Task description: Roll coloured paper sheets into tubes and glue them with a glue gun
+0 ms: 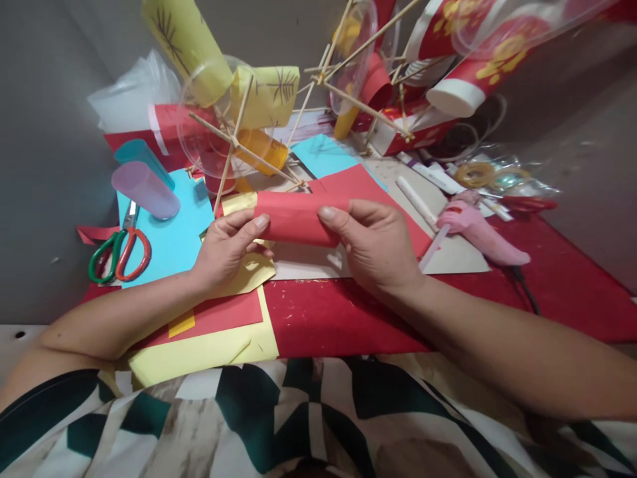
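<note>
Between my two hands is a piece of red paper [298,218], bent into a flattened roll and held level above the work surface. My left hand [229,245] pinches its left end, thumb on the near face. At the right end, the thumb and fingers of my right hand [378,242] close on the same paper. Under and behind it lie a larger red sheet [365,192] and a grey board [318,264]. Yellow paper [253,273] sits just below my left hand.
Scissors [130,232] with green and red handles lie left on blue paper [174,252], near two plastic cups [144,189]. A pink glue gun [482,232] rests right, its cord trailing. Behind stand stick frames [233,141] with clear discs and paper tubes, plus tape rolls [472,174].
</note>
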{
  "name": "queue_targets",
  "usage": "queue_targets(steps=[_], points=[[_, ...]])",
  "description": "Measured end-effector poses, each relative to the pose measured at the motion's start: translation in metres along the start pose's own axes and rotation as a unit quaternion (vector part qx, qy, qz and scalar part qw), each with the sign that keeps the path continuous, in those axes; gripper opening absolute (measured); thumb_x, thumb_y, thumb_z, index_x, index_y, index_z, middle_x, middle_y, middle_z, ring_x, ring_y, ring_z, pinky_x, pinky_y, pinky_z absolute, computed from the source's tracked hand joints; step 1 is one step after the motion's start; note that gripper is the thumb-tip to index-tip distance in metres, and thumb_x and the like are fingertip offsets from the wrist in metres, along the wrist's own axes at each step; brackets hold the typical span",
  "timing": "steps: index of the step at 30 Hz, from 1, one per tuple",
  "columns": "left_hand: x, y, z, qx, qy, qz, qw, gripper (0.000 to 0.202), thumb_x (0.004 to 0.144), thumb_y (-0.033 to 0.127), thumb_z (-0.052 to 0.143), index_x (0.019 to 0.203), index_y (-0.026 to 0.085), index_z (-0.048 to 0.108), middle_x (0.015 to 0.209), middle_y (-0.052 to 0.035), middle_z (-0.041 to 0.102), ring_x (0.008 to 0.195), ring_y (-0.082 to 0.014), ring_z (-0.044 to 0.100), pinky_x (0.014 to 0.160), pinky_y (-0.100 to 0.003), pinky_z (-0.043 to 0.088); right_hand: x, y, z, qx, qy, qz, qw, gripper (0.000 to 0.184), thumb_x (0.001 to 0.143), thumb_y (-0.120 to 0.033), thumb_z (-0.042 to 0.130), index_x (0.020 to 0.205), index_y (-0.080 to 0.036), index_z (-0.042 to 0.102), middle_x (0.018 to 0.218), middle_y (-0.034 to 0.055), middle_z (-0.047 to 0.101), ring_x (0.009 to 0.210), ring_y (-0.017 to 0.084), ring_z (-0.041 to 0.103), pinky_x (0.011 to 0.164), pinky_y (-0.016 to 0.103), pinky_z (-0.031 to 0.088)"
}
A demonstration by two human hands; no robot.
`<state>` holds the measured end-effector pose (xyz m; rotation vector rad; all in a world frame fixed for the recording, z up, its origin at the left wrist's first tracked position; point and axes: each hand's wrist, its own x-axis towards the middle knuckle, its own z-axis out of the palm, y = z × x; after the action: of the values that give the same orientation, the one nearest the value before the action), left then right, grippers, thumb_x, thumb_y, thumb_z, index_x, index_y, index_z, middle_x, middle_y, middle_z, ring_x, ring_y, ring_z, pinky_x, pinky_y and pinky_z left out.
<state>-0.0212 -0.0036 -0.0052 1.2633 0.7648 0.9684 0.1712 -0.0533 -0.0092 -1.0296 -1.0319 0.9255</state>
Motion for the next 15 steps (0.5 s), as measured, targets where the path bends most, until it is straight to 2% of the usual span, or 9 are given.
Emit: queue_targets(steps=[5,11,15], points=[[0.0005,-0.0005,-0.0028,0.01,0.017,-0.001,1.0,0.028,0.077,0.046,0.082,0.079,0.018,0.079,0.074,-0.0025,0.074,0.064,-0.012,0.066,0.059,-0.023,0.06,-0.0013,0.0026,-0.0019,-0.005,-0.013,0.011,1.0,0.023,0.076,-0.042,0.081,0.066,-0.023,0.075,0.064,-0.0033,0.068,0.061,0.012,0.059,0.064,0.027,0.051],[-0.0023,0.0005,-0.003,-0.03,0.012,-0.023,0.999,0.017,0.075,0.036,0.084,0.079,0.021,0.079,0.079,-0.0012,0.076,0.065,-0.0108,0.065,0.057,-0.021,0.059,-0.0038,0.0078,-0.0009,0.03,-0.041,0.05,0.997,0.008,0.074,-0.034,0.084,0.079,-0.028,0.081,0.078,-0.0034,0.078,0.065,0.012,0.066,0.069,0.027,0.056],[-0.0046,0.003,-0.0018,-0.036,-0.011,-0.058,0.998,0.023,0.073,0.036,0.086,0.089,0.02,0.08,0.086,-0.0025,0.077,0.066,-0.0118,0.067,0.057,-0.022,0.06,-0.0055,0.0062,0.002,0.031,-0.058,0.053,0.996,0.008,0.074,-0.033,0.084,0.08,-0.028,0.082,0.08,-0.0031,0.08,0.066,0.012,0.068,0.069,0.027,0.058]])
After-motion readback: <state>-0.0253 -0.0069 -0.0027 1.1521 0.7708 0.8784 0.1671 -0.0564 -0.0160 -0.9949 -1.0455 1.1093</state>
